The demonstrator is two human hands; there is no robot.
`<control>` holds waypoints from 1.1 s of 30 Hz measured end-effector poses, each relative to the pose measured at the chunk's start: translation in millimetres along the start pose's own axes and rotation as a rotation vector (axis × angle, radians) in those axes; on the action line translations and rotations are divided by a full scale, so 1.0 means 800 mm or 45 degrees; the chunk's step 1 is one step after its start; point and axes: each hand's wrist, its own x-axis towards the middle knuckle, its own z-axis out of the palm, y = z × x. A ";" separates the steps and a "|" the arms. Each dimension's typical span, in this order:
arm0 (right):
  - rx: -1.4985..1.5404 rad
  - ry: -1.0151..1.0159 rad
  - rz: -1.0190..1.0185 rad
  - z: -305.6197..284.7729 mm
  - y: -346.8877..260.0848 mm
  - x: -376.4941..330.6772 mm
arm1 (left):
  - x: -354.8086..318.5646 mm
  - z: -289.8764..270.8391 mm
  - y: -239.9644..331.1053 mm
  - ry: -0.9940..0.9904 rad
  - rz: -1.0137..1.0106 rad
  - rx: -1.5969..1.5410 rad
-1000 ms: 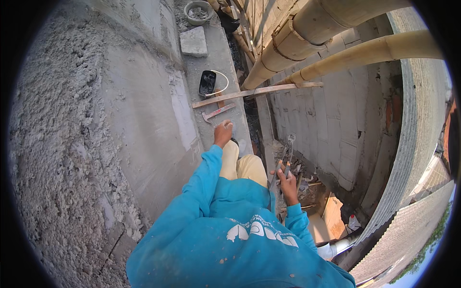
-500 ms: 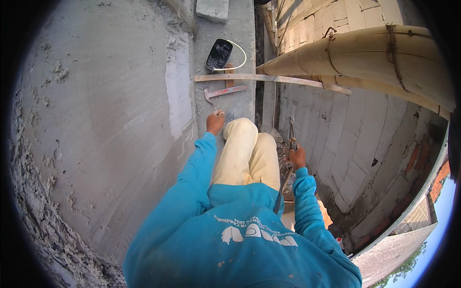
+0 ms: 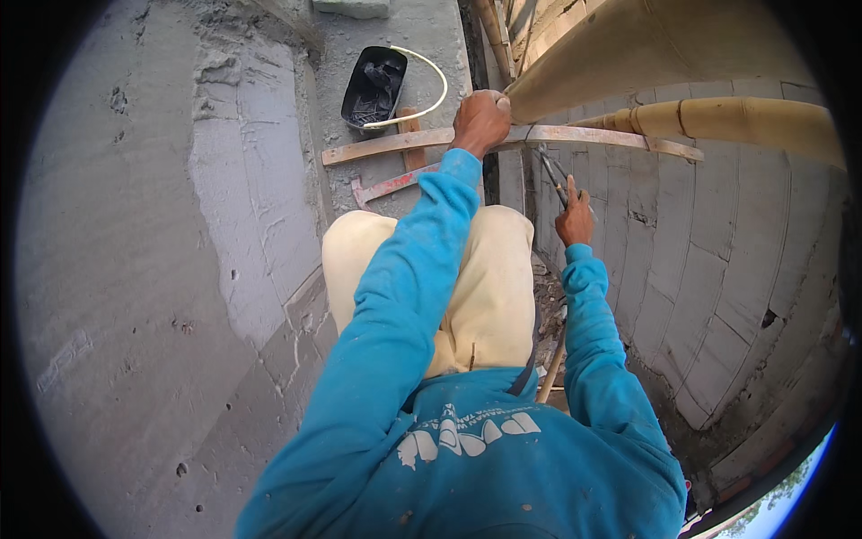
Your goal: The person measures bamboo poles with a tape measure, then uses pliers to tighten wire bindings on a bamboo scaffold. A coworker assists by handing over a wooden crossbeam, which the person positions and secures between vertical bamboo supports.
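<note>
My left hand (image 3: 482, 123) is closed in a fist over the wooden strip (image 3: 566, 135), right by the end of a thick bamboo pole (image 3: 646, 54). Its fingertips are hidden, so what they hold does not show. Lower and to the right, my right hand (image 3: 576, 218) grips a pair of pincers (image 3: 554, 180), their jaws pointing up toward the strip's underside. Partly behind my left sleeve lies a red claw hammer (image 3: 388, 186). Left of my left hand stands a black tub (image 3: 357, 99) with a pale curved handle and dark bits inside.
A second bamboo pole (image 3: 763, 121) runs off to the right. On my left rises a grey plastered wall (image 3: 135, 225); on the right is a block wall (image 3: 718, 234). A short wood piece (image 3: 412, 148) crosses under the strip. A concrete block (image 3: 352, 7) sits at the far end.
My left hand has moved up and right from the ledge beside my knee to the wooden strip by the bamboo. My right hand has raised the pincers toward the strip. The view has shifted.
</note>
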 end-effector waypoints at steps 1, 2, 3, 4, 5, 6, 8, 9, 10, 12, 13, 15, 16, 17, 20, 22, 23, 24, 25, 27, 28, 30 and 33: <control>-0.033 0.064 -0.062 0.006 0.001 0.006 | 0.007 0.029 -0.022 -0.090 -0.049 0.033; -0.050 0.126 -0.136 0.012 0.003 0.012 | 0.015 0.060 -0.046 -0.186 -0.111 0.061; -0.063 0.179 -0.195 0.019 0.004 0.016 | 0.023 0.090 -0.073 -0.177 -0.145 0.009; -0.084 0.198 -0.217 0.026 0.004 0.019 | 0.028 0.119 -0.102 -0.182 -0.193 -0.041; -0.085 0.200 -0.221 0.032 0.004 0.020 | 0.031 0.147 -0.128 -0.188 -0.245 -0.092; -0.096 0.173 -0.196 0.038 0.003 0.022 | 0.032 0.174 -0.149 -0.240 -0.225 -0.154; -0.166 0.154 -0.153 0.044 0.001 0.025 | 0.039 0.211 -0.173 -0.367 -0.221 -0.295; -0.227 0.155 -0.133 0.045 0.000 0.025 | 0.042 0.223 -0.181 -0.354 -0.252 -0.451; -0.282 0.178 -0.138 0.045 -0.001 0.024 | 0.039 0.235 -0.186 -0.375 -0.336 -0.628; -0.378 0.185 -0.121 0.044 -0.002 0.024 | 0.033 0.246 -0.189 -0.385 -0.355 -0.777; -0.445 0.192 -0.117 0.042 -0.002 0.024 | 0.029 0.248 -0.188 -0.374 -0.291 -0.749; -0.479 0.192 -0.170 0.038 -0.004 0.024 | 0.021 0.246 -0.185 -0.313 -0.217 -0.727; -0.519 0.155 -0.165 0.035 -0.005 0.025 | 0.016 0.243 -0.183 -0.267 -0.206 -0.731; -0.536 0.220 -0.211 0.032 -0.006 0.026 | 0.013 0.238 -0.179 -0.281 -0.272 -0.722; -0.614 0.291 -0.261 0.022 -0.011 0.029 | 0.008 0.203 -0.173 0.002 -0.048 -0.289; -0.637 0.317 -0.293 0.017 -0.013 0.028 | 0.009 0.184 -0.158 0.390 0.070 -0.184; -0.659 0.317 -0.288 0.017 -0.015 0.026 | 0.013 0.172 -0.153 0.401 0.115 -0.100; -0.681 0.319 -0.284 0.017 -0.015 0.024 | 0.019 0.161 -0.147 0.473 0.214 -0.025; -0.692 0.317 -0.276 0.018 -0.016 0.026 | 0.026 0.154 -0.142 0.422 0.239 0.111; -0.738 0.340 -0.301 0.022 -0.012 0.028 | 0.039 0.147 -0.134 0.370 0.325 0.386; -0.756 0.335 -0.312 0.025 -0.009 0.030 | 0.045 0.146 -0.133 0.282 0.298 0.481; -0.684 0.583 -0.506 0.029 0.003 0.039 | 0.059 0.150 -0.133 0.110 0.248 0.670; -0.406 0.503 -0.455 0.047 0.019 0.041 | 0.077 0.151 -0.146 -0.037 0.315 0.837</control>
